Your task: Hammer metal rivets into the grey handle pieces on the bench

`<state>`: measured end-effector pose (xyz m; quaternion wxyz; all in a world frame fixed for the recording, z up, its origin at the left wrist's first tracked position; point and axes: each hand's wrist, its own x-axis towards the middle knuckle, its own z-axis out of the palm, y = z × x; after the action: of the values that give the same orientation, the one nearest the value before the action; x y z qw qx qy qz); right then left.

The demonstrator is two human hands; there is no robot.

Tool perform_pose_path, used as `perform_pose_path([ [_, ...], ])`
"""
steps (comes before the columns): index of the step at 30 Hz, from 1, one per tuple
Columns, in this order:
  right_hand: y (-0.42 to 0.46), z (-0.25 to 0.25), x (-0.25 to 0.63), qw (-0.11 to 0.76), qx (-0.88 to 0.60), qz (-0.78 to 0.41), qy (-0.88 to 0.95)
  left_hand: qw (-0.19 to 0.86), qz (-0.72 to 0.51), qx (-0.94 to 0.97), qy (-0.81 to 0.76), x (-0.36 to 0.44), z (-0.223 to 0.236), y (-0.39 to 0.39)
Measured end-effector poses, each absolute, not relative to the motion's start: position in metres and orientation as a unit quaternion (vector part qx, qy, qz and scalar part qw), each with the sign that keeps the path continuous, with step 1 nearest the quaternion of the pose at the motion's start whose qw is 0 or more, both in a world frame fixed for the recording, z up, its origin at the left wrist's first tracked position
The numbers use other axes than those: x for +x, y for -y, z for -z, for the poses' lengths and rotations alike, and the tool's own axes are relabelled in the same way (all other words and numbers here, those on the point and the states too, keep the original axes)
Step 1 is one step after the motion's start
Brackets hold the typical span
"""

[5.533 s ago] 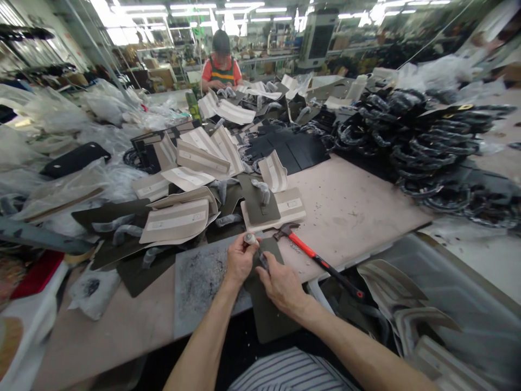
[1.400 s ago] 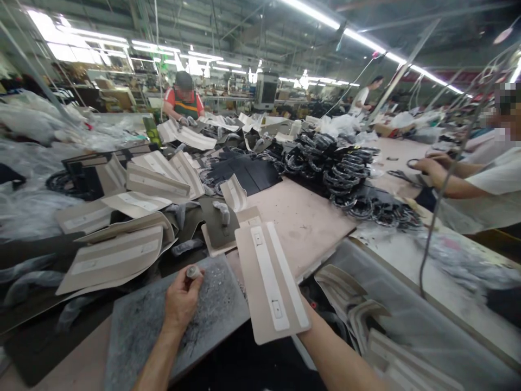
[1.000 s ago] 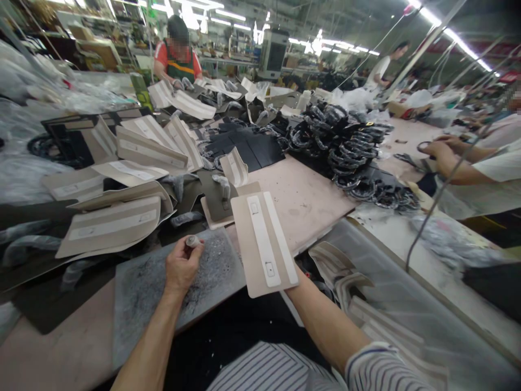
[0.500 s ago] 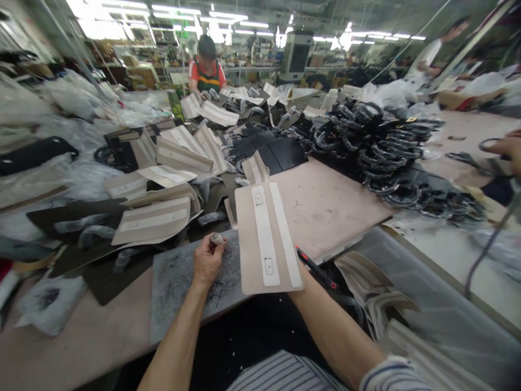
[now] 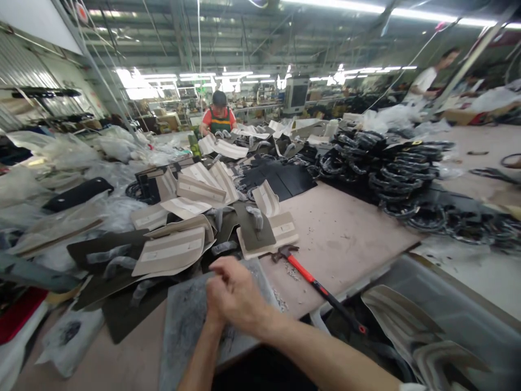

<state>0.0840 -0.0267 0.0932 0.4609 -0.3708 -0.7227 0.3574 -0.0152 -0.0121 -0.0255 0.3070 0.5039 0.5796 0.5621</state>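
Note:
My right hand (image 5: pixel 241 293) lies across my left hand (image 5: pixel 215 304), both above the grey, scuffed slab (image 5: pixel 183 315) at the table's front edge. The right fingers are curled and the left hand is closed. Whatever lies between them is hidden from view. To the right, a claw hammer (image 5: pixel 303 269) with a red and black handle rests on the table, its handle end reaching past the edge. Small light bits (image 5: pixel 291 271) are scattered beside it. Beyond the slab lies a dark green panel (image 5: pixel 248 228) with a plastic-wrapped handle, on a beige panel (image 5: pixel 285 228).
Beige panels (image 5: pixel 173 247) and dark panels pile up at the left. Black plastic-wrapped handles (image 5: pixel 399 174) are stacked at the back right. A grey bin (image 5: pixel 459 293) with curved panels stands at the lower right. A co-worker (image 5: pixel 218 117) sits across the table.
The beige panel has left my right hand, which has come over my left hand. The small cylinder seen in my left hand is now hidden. The hammer shows fully again.

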Motion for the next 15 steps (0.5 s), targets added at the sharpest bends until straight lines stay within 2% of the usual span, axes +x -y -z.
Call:
perform_pose_path([
  [3,-0.046,-0.08,0.128,0.464,-0.519,-0.207,0.687,0.319,-0.555,0.5,-0.584,-0.016,0.023,0.012],
  [5,-0.089,-0.076,0.148,0.392,-0.598,-0.143,0.684,0.326,-0.547,0.494,-0.593,-0.017,0.022,0.011],
  [9,-0.146,-0.079,0.155,0.251,-0.631,-0.177,0.712,0.34,-0.538,0.482,-0.602,-0.018,0.024,0.009],
  [15,-0.156,-0.114,0.138,0.226,-0.613,-0.172,0.737,0.357,-0.538,0.468,-0.603,-0.018,0.024,0.008],
])
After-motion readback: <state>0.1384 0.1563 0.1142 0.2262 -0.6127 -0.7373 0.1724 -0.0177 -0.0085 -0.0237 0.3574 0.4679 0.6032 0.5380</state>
